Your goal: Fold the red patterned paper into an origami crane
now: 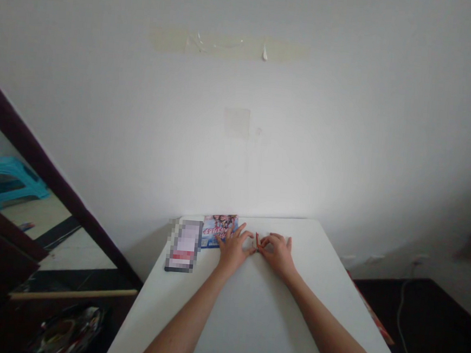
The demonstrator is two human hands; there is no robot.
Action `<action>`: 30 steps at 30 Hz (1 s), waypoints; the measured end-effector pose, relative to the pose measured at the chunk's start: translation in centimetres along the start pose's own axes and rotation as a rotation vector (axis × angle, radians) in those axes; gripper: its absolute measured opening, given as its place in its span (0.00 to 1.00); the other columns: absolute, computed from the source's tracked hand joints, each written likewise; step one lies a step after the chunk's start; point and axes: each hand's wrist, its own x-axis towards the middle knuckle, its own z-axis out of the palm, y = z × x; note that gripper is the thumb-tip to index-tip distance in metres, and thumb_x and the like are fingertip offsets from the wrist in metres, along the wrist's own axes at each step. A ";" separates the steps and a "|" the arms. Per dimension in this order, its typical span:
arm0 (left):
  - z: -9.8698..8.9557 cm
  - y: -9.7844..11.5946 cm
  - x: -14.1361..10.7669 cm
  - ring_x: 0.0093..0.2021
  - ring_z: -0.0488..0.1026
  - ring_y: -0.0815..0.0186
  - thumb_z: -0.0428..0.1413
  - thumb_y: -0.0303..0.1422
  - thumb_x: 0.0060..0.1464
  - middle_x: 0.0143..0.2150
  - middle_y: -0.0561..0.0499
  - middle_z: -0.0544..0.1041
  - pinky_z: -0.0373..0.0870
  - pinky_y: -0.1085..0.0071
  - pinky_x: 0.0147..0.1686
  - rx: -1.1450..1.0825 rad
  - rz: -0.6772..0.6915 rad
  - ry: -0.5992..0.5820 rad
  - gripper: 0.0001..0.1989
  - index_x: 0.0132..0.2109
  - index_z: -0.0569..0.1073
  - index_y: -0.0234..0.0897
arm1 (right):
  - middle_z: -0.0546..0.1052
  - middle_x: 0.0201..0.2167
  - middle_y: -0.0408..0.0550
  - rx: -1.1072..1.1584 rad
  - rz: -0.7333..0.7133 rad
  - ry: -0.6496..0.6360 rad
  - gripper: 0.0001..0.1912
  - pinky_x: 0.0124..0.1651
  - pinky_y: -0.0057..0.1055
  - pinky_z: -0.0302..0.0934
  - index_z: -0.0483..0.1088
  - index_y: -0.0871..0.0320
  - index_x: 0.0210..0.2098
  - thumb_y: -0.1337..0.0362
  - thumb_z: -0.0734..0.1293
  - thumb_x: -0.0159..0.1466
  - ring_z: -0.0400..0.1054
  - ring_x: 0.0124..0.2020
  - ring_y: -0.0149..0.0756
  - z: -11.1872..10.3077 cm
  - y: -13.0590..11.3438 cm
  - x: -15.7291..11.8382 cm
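Observation:
Between my two hands, above the far part of the white table (249, 319), is a small thin red and white piece (256, 240); its kind is too small to tell. My right hand (280, 256) pinches it from the right with thumb and forefinger. From the other side my left hand (233, 251) has thumb and forefinger curved to its edge, other fingers spread. Those spread fingers lie over part of a colourful printed booklet or packet (214, 224) with blue edges. Left of that is a phone (184, 246), its screen blurred out.
A white wall (236, 165) rises directly behind the table. A mirror-like panel with a dark frame (57, 157) leans at the left, showing a blue stool (9, 180). A bag of rubbish (70, 329) sits below, and a cable (399, 314) hangs at right.

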 end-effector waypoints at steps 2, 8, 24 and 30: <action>0.0 0.0 -0.1 0.71 0.52 0.40 0.63 0.43 0.55 0.71 0.57 0.62 0.39 0.20 0.60 0.004 0.011 -0.006 0.09 0.44 0.80 0.55 | 0.80 0.45 0.46 0.005 0.000 0.003 0.05 0.65 0.75 0.28 0.75 0.50 0.36 0.58 0.67 0.62 0.62 0.62 0.50 -0.1 -0.1 0.0; -0.4 0.0 -0.2 0.71 0.51 0.39 0.62 0.46 0.54 0.70 0.58 0.65 0.34 0.20 0.60 -0.002 -0.008 -0.032 0.07 0.39 0.83 0.55 | 0.81 0.45 0.45 0.018 -0.006 -0.005 0.06 0.65 0.75 0.25 0.77 0.47 0.35 0.57 0.67 0.63 0.62 0.62 0.51 -0.3 -0.1 -0.2; -0.5 -0.1 0.1 0.71 0.52 0.39 0.64 0.46 0.53 0.69 0.58 0.66 0.32 0.18 0.59 0.045 0.036 -0.023 0.07 0.38 0.83 0.55 | 0.78 0.48 0.44 -0.064 0.009 -0.010 0.07 0.65 0.73 0.31 0.77 0.47 0.38 0.57 0.67 0.65 0.61 0.61 0.49 -0.8 -1.2 -0.5; 0.0 -0.1 -0.3 0.69 0.57 0.41 0.61 0.45 0.56 0.68 0.58 0.68 0.33 0.20 0.61 0.079 0.072 -0.003 0.07 0.41 0.81 0.55 | 0.75 0.52 0.46 -0.162 -0.003 -0.004 0.07 0.67 0.67 0.39 0.76 0.47 0.41 0.56 0.69 0.63 0.57 0.63 0.50 -1.0 -1.6 -0.8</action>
